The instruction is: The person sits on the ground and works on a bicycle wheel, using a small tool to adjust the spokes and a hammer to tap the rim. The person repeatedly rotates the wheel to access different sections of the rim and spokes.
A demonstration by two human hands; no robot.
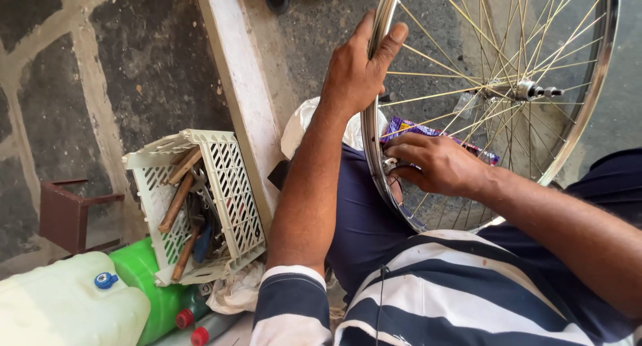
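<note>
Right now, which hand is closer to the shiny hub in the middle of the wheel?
The right hand. It works at the rim below and left of the hub, among the spokes. The left hand grips the rim's far left edge, farther away.

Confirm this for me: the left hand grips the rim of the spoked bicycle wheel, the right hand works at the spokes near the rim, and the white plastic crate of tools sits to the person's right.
One thing is wrong: the white plastic crate of tools sits to the person's left, beside the green container, as the head view shows. The rest holds: the left hand grips the rim of the bicycle wheel, and the right hand works at the spokes near the rim.
</note>
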